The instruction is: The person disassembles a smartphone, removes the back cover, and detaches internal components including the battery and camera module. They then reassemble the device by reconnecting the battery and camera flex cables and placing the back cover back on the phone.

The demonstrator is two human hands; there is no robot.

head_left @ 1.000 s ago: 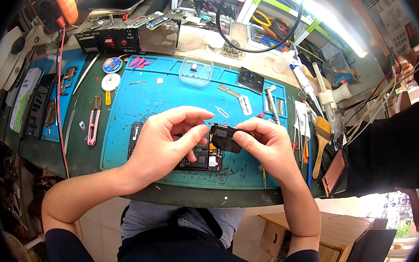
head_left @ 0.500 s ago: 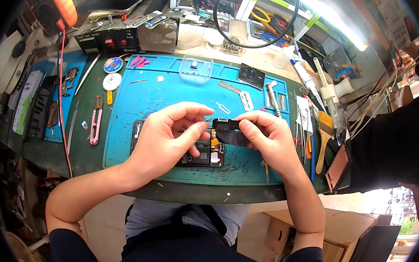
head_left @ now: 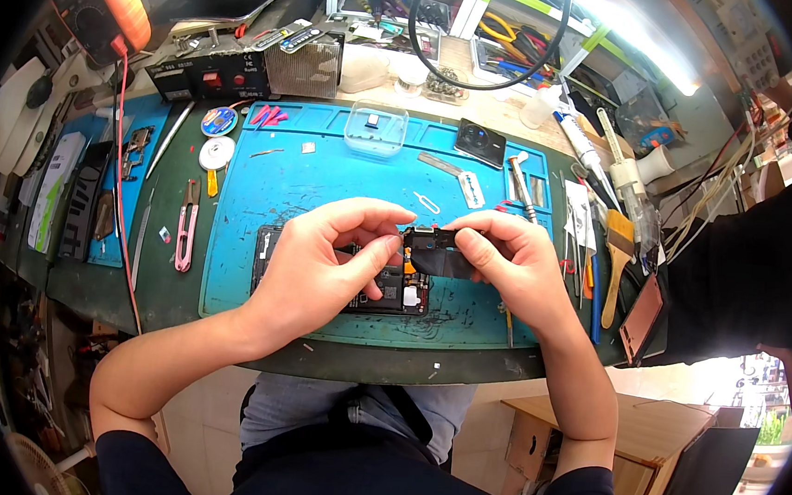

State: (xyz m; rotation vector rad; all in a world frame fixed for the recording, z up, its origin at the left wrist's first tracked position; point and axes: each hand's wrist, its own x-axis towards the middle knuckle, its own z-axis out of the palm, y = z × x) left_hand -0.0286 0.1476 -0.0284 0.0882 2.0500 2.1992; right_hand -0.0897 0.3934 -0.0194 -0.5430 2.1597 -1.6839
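Observation:
An opened smartphone [head_left: 383, 295] lies on the blue repair mat [head_left: 327, 179], its inner parts bare and its left portion largely covered by my left hand [head_left: 325, 256]. Above its right end is a thin black phone bracket [head_left: 432, 237] with a dark flexible sheet hanging from it. My right hand [head_left: 511, 257] pinches the bracket's right end between thumb and fingers. At the bracket's left edge, my left thumb and forefinger close in around it; the exact contact is small and partly hidden. An orange flex cable [head_left: 408, 267] shows inside the phone.
Beyond my hands lie a SIM pin [head_left: 426, 202], a razor blade [head_left: 469, 189], a clear plastic box [head_left: 376, 129] and a black camera-like module [head_left: 480, 142]. A pink knife [head_left: 187, 225] lies left; a brush [head_left: 616, 256] and a screwdriver [head_left: 594, 300] lie right.
The whole view has shifted slightly, moving the bench a little to the right in the picture. Both hands keep nearly the same pose at the bracket, with the left fingertips marginally changed.

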